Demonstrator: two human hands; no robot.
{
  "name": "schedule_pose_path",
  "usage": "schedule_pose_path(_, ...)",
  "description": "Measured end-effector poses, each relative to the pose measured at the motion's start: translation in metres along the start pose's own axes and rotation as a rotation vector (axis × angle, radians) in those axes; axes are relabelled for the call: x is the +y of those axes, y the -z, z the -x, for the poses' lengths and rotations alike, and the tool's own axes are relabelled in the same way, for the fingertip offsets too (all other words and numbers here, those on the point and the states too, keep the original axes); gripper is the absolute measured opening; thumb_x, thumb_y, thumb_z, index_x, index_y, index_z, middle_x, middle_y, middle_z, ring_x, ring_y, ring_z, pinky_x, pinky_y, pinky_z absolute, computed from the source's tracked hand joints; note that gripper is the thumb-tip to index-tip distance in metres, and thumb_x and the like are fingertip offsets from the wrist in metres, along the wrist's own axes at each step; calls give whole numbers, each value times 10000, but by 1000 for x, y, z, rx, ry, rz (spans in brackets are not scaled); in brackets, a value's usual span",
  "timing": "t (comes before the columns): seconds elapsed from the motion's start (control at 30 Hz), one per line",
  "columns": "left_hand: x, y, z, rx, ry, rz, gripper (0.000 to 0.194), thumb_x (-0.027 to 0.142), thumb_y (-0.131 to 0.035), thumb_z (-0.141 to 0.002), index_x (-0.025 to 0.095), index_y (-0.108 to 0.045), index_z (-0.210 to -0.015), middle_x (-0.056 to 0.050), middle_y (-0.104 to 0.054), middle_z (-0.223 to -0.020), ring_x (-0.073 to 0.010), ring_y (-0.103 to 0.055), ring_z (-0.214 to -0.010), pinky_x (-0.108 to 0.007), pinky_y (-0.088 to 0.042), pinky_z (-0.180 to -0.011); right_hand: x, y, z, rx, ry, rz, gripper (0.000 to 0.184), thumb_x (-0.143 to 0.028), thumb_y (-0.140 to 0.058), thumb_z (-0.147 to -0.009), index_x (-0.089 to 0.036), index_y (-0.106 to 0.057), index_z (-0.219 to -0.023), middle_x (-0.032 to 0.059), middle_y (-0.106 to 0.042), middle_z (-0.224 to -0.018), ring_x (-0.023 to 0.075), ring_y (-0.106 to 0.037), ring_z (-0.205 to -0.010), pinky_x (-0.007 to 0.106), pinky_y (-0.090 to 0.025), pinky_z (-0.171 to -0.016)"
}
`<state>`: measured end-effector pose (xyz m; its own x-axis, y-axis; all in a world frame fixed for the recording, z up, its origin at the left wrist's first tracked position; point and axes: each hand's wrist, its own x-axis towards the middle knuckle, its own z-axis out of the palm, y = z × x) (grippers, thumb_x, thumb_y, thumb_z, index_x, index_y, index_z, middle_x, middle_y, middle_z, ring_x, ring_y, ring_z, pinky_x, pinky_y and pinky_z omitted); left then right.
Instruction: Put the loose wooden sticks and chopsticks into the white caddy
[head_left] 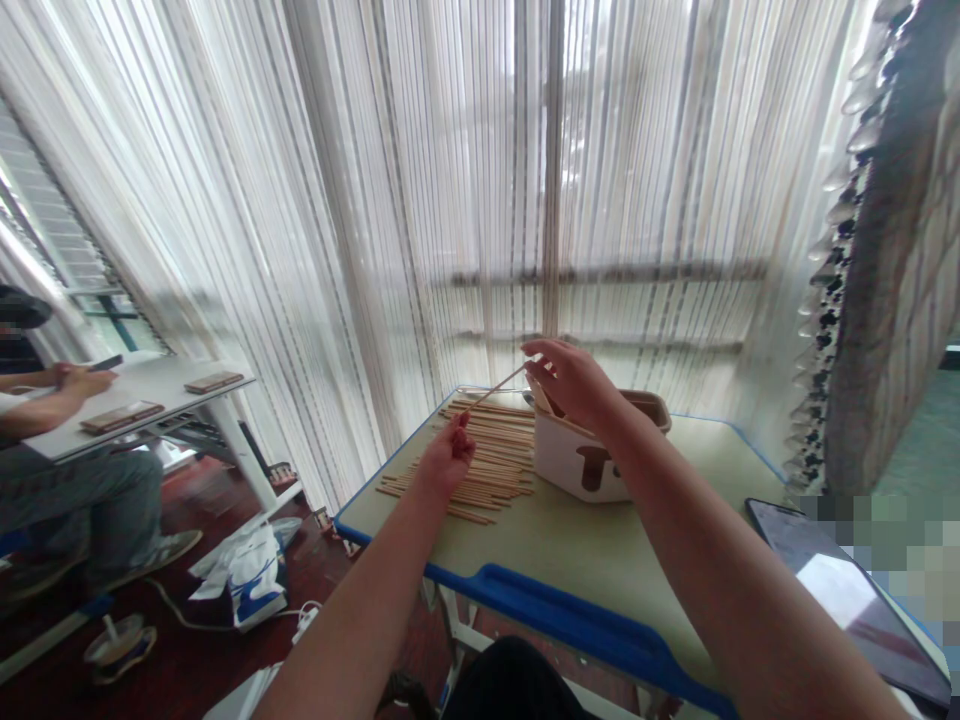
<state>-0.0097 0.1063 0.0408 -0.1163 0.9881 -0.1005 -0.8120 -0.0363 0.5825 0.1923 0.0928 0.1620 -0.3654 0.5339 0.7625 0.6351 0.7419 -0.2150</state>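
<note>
left hand (pixel 448 455): pinching stick (pixel 495 388) near its lower end
right hand (pixel 574 380): curled at stick's upper end beside bin (pixel 556 458); cannot tell whether pinching
stick: slanting over loose sticks (pixel 495 440)
desk (pixel 600 545): pale top, blue rim; bears loose sticks, bin
room: striped curtain (pixel 480 200) ahead, red floor (pixel 225 480), co-worker (pixel 41 412) at white table (pixel 161 374) leftward
print: brown shapes on bin; blue mark on bag (pixel 256 588), illegible

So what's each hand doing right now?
Left hand: closed, holding a thin stick.
Right hand: partly curled at the stick's far end; grip cannot be told.
</note>
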Motion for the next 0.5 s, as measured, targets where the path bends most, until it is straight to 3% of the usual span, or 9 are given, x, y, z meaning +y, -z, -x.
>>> schedule_pose_path(0.13,-3,-2,3,-60,59,-5,138,131,-534,-839,121,-589,-712,-16,-662,-768,24,-458,-397,-115,-366,-393,-7,1,-1,40,-14,-84,188,-258,-495,-833,-221,-667,-899,26,-684,-845,149,-622,-785,288,-468,-748)
schedule_pose_path(0.3,-1,-1,3,-41,30,10,131,93,-534,-827,134,-593,-717,-8,-660,-772,25,-435,-393,-114,-372,-396,-12,0,-1,58,-166,-282,194,-305,-583,-763,-203,-671,-903,25,-685,-774,139,-630,-699,282,-503,-677)
schedule_pose_path(0.5,2,-2,7,-60,4,27,184,76,-487,-846,135,-604,-718,-10,-653,-763,21,-406,-393,-118,-389,-413,-12,1,-2,109,-224,-306,171,-226,-567,-739,-186,-662,-875,31,-682,-757,143,-635,-706,287,-501,-673)
